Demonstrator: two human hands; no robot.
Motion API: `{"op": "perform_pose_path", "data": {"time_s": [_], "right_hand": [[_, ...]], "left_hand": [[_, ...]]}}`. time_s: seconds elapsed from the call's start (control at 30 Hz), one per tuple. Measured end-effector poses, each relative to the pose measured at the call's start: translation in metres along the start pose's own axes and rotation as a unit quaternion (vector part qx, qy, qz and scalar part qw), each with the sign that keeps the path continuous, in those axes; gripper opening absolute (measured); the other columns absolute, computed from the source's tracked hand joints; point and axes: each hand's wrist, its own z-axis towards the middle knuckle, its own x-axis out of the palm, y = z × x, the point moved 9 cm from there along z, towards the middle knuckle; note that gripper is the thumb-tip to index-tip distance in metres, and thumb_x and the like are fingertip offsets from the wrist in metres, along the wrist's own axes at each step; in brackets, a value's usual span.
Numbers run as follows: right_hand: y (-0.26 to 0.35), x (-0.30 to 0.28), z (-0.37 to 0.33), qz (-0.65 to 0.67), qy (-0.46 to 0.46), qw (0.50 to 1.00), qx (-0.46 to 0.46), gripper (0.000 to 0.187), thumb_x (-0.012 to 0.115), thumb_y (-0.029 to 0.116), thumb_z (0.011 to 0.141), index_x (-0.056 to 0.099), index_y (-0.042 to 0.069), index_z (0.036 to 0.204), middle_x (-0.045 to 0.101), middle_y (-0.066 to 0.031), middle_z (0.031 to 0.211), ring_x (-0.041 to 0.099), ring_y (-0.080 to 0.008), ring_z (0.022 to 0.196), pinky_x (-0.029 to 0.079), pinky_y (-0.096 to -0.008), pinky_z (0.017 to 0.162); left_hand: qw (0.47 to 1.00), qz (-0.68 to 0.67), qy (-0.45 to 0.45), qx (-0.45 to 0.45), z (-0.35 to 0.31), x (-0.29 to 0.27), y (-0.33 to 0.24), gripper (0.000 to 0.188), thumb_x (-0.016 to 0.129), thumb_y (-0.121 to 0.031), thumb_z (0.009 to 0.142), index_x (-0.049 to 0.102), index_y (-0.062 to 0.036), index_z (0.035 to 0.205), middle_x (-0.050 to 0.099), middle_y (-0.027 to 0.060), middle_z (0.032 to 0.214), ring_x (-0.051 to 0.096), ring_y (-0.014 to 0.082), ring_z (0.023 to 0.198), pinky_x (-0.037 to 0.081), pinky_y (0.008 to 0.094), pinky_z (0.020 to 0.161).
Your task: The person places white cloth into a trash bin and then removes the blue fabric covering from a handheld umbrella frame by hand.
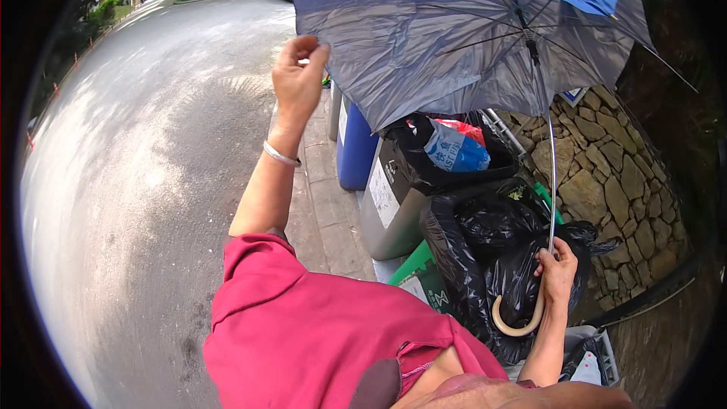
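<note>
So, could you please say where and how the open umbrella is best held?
For the umbrella, probably where the straight shaft meets the curved handle, coming from the right: the handle curls left, away from that side, and the right grip holds there.

The umbrella (424, 60) is silvery grey underneath and bright blue at its top edge, its shaft (553, 174) silver, its crook handle (519, 331) cream; the shirt (326, 326) is plain crimson; along the paving's (326, 216) right edge, one bin is blue (357, 151), the next grey (409, 216), lined in black (407, 151)
</note>
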Motion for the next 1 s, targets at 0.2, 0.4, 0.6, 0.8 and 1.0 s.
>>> {"op": "perform_pose_path", "data": {"time_s": [0.2, 0.4, 0.6, 0.8, 1.0], "right_hand": [[-0.004, -0.006, 0.004, -0.004, 0.008, 1.0, 0.014, 0.027, 0.054, -0.001, 0.078, 0.054, -0.004, 0.105, 0.055, -0.0047, 0.066, 0.047, -0.0076, 0.046, 0.042, -0.0213, 0.041], [-0.014, -0.023, 0.001, -0.072, 0.002, 0.997, 0.038, 0.031, 0.058, 0.003, 0.077, 0.053, -0.004, 0.107, 0.056, -0.0074, 0.075, 0.052, -0.0124, 0.057, 0.047, -0.0249, 0.053], [0.151, 0.032, -0.015, -0.32, -0.072, 0.871, -0.366, 0.03, 0.057, 0.006, 0.08, 0.054, -0.002, 0.108, 0.056, -0.0143, 0.096, 0.055, -0.0235, 0.089, 0.044, -0.0301, 0.079], [0.315, 0.137, -0.006, -0.207, 0.014, 0.802, -0.56, 0.031, 0.053, 0.018, 0.088, 0.054, 0.005, 0.117, 0.059, -0.0092, 0.108, 0.056, -0.0142, 0.095, 0.043, -0.0251, 0.083], [0.376, 0.194, 0.028, -0.048, 0.092, 0.8, -0.591, 0.04, 0.051, 0.006, 0.081, 0.047, -0.002, 0.119, 0.055, -0.0112, 0.109, 0.051, -0.0157, 0.1, 0.039, -0.0256, 0.087]], "left_hand": [[0.946, 0.164, -0.045, 0.276, 0.094, -0.005, -0.072, 0.048, 0.07, -0.021, 0.076, 0.05, -0.0009, 0.115, 0.057, 0.0105, 0.109, 0.053, 0.0176, 0.102, 0.045, 0.0266, 0.08], [0.939, -0.162, 0.272, 0.136, 0.134, 0.105, -0.111, 0.014, 0.054, -0.012, 0.087, 0.06, -0.0011, 0.095, 0.06, -0.0008, 0.082, 0.052, 0.0075, 0.071, 0.043, 0.0221, 0.064], [0.924, -0.111, 0.322, 0.173, 0.109, 0.162, -0.15, 0.012, 0.052, -0.013, 0.089, 0.06, -0.0037, 0.086, 0.052, -0.0057, 0.068, 0.043, 0.0018, 0.059, 0.035, 0.0195, 0.051], [0.902, -0.158, 0.326, 0.237, 0.084, 0.186, -0.198, 0.011, 0.05, -0.01, 0.088, 0.056, -0.0038, 0.094, 0.051, -0.0018, 0.067, 0.043, 0.0041, 0.058, 0.036, 0.0217, 0.051], [0.841, 0.007, 0.293, 0.454, 0.047, 0.19, -0.213, 0.014, 0.049, -0.008, 0.085, 0.053, -0.0012, 0.096, 0.058, 0.013, 0.075, 0.056, 0.0238, 0.067, 0.044, 0.0343, 0.063]]}}
